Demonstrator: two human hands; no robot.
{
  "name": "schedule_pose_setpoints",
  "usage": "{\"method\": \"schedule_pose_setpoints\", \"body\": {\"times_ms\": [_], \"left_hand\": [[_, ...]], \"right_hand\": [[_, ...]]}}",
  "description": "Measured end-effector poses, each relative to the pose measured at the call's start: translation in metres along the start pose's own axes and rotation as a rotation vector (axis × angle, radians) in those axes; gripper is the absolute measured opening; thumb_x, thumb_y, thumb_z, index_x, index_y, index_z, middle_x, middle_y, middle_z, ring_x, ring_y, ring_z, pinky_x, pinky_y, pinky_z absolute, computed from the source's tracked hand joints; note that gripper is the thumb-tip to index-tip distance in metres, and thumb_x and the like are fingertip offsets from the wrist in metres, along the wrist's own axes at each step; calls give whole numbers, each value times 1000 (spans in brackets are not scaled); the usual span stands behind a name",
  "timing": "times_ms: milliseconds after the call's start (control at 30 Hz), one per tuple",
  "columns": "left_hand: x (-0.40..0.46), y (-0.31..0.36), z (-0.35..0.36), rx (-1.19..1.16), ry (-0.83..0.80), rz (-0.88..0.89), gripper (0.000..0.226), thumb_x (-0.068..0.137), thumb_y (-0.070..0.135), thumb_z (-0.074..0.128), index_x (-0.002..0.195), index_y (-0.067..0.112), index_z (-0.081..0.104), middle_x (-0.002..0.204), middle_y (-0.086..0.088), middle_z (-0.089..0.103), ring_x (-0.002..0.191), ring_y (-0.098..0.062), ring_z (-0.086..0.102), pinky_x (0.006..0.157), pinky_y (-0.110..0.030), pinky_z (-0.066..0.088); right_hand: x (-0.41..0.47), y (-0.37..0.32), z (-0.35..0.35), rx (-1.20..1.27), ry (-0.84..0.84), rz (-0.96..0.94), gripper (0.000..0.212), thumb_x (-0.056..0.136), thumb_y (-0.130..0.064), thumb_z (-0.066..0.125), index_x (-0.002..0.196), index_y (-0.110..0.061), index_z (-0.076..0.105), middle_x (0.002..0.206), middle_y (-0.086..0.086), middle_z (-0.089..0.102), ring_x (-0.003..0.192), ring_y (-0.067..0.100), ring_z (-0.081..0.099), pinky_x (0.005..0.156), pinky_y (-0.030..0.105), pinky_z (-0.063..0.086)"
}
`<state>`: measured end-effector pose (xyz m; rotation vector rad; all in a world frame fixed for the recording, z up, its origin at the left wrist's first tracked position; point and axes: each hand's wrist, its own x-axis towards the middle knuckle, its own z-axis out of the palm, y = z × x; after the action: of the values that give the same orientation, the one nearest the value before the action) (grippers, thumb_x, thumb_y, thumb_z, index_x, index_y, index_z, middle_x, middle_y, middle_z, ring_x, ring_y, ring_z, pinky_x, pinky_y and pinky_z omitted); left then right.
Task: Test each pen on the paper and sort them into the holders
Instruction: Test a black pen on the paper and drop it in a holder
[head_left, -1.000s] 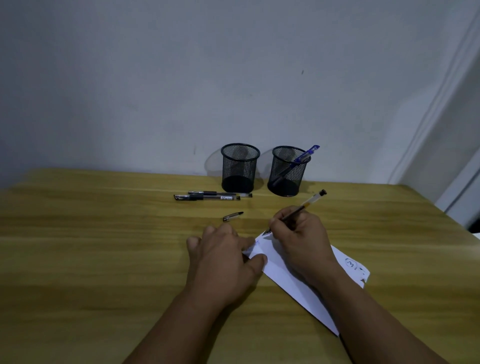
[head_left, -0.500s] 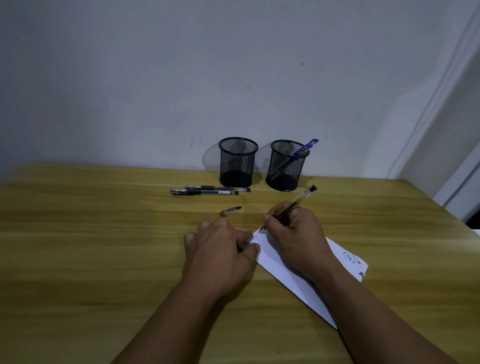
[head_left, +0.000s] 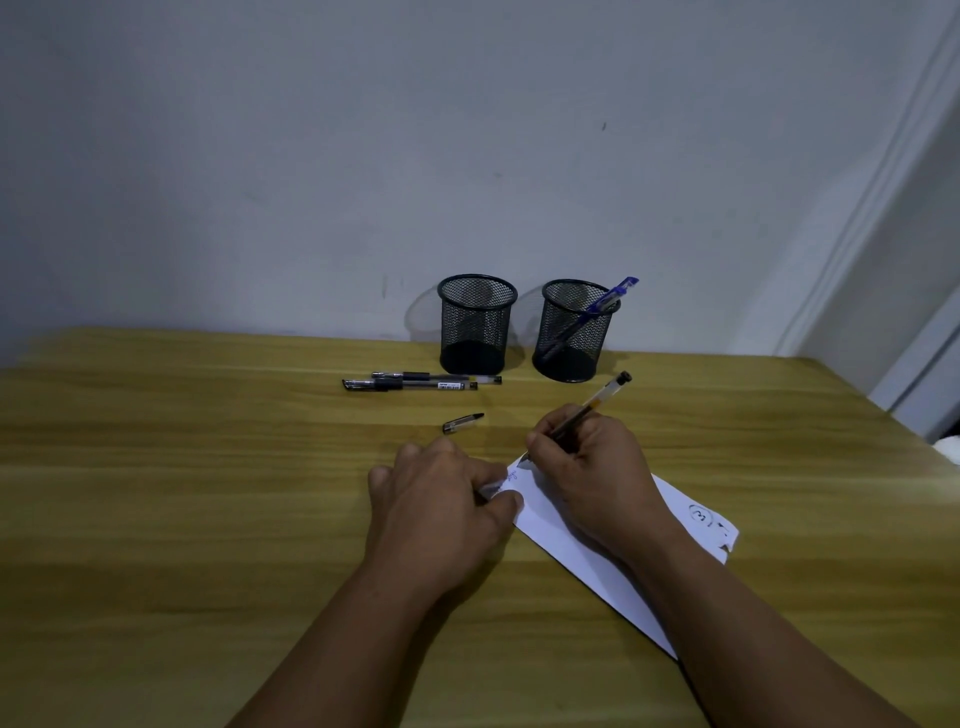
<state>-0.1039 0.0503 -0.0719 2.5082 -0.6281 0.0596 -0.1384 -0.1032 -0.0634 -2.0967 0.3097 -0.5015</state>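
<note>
Wooden table (head_left: 208, 519) fills the lower half of the frame beneath a pale wall; just right of centre the right hand (head_left: 592, 467) grips a clear pen (head_left: 597, 400), its tip down on the upper corner of the white paper (head_left: 571, 545); the left hand (head_left: 441, 499) rests beside it, thumb and fingertips pressing the paper's edge flat; a loose cap (head_left: 462, 422) lies just above that hand; two capped pens (head_left: 410, 384) lie side by side further up; behind them stand the left holder (head_left: 475, 325) and the right holder (head_left: 574, 332), a blue pen (head_left: 608, 299) leaning inside the right one.
</note>
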Motion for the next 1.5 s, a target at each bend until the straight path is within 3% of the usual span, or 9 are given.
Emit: {"method": "schedule_pose_setpoints", "body": {"times_ms": [167,600,733,1033,1167,1300,1500], "left_hand": [[1,0,1,1,-2,-5,37,87,59,53,121,47,62,106,14,53,111,-16,39,90,-37,29],[2,1,0,7,-5,-12,37,87,58,54,121,48,62,107,14,53,112,-16,39,89,-36,26],[2,0,1,-3,-9,-14,37,87,58,54,121,48,62,106,15,52,111,-15,39,88,-35,26],[1,0,1,-5,1,-12,33,86,57,55,116,49,65,107,14,54,112,-17,40,90,-37,28],[1,0,2,-10,5,-12,33,86,57,56,117,48,65,107,14,54,112,-16,41,92,-38,29],[1,0,2,-18,7,-11,32,86,56,56,115,49,65,106,14,55,111,-17,41,92,-38,30],[1,0,2,-30,4,-13,31,86,56,57,114,49,66,104,15,53,111,-16,39,88,-36,27]], "right_hand": [[0,0,0,6,-4,21,20,90,-16,64,70,-15,67,70,9,70,57,11,58,55,28,49],[3,4,0,1,18,4,17,89,-12,64,72,-12,67,67,7,69,54,2,55,52,17,45],[4,6,-1,-6,32,3,16,87,-9,63,71,-9,66,69,12,69,56,9,56,56,29,48],[6,7,0,-18,31,-4,17,88,-11,63,72,-6,67,71,16,69,68,27,62,59,35,49],[6,7,0,-10,34,-1,17,88,-11,63,71,-7,66,70,16,69,58,18,57,57,33,48],[6,8,0,-12,29,0,17,88,-12,63,72,-8,67,70,15,69,65,25,62,58,32,49],[6,7,0,-23,37,-9,17,88,-12,63,72,-9,66,69,13,68,56,12,55,56,29,47]]}}
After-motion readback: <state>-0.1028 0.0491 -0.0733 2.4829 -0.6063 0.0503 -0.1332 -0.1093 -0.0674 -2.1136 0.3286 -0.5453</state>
